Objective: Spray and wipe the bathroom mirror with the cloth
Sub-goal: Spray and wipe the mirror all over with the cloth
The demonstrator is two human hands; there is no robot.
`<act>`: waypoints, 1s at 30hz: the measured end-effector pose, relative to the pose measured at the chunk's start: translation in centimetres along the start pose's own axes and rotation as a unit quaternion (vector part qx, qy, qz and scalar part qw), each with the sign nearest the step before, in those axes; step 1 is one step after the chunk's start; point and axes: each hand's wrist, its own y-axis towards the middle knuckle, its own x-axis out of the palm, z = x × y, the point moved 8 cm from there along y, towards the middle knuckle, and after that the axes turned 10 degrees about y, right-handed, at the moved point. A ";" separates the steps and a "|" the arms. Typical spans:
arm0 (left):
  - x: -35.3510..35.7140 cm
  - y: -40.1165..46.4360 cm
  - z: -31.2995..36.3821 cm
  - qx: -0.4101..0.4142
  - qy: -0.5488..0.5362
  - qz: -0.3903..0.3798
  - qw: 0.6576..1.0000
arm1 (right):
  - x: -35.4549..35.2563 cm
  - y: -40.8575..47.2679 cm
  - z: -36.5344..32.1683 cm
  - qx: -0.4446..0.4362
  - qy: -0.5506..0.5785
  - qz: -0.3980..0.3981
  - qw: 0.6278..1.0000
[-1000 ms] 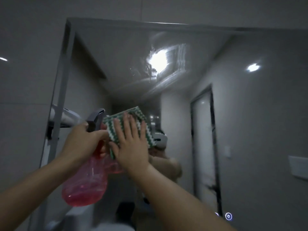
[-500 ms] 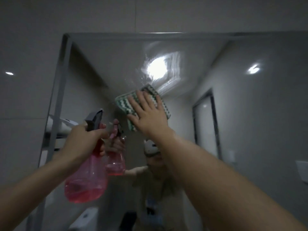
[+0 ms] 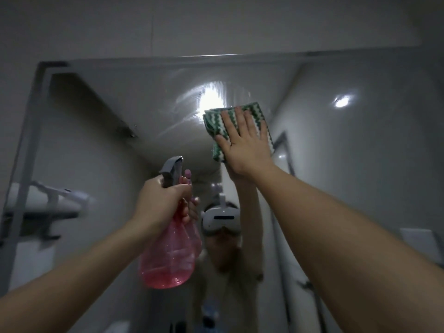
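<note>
The mirror (image 3: 134, 121) is a wide rectangular pane with a thin grey frame, mounted on a pale tiled wall (image 3: 216, 22). Its upper centre carries arc-shaped wet streaks around a bright reflected ceiling light (image 3: 211, 97). The glass reflects the person, who wears a white headset (image 3: 220, 218), and both raised arms.

The cloth (image 3: 211, 121) is a folded pad with a green and white zigzag pattern. It lies flat against the glass in the upper centre of the mirror, just right of the reflected light. Its top and left edges project beyond the hand covering it.

The right hand (image 3: 245, 145) lies flat on the cloth, fingers straight and slightly spread, palm pressing the cloth onto the glass. The fingertips point up.

The bottle (image 3: 168, 255) is translucent pink plastic holding pink liquid in its lower part, with a grey trigger head (image 3: 171, 170). It hangs upright, close in front of the glass and below and left of the cloth, well apart from it.

The left hand (image 3: 161, 203) grips the bottle at the neck, fingers curled round below the trigger head. Whether a finger sits on the trigger cannot be determined.

A shelf (image 3: 45, 203) is reflected at the mirror's left edge.
</note>
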 end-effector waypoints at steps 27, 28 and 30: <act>-24.3 -4.2 -8.5 -0.033 0.006 0.145 0.989 | 14.2 -14.0 -27.2 -0.116 0.029 -0.042 0.992; -24.1 -4.0 -8.4 -0.029 0.013 0.142 0.989 | 14.2 -14.0 -27.1 -0.117 0.031 -0.052 0.991; -23.4 -3.5 -7.9 -0.023 0.025 0.134 0.990 | 14.1 -13.7 -26.8 -0.123 0.022 -0.071 0.990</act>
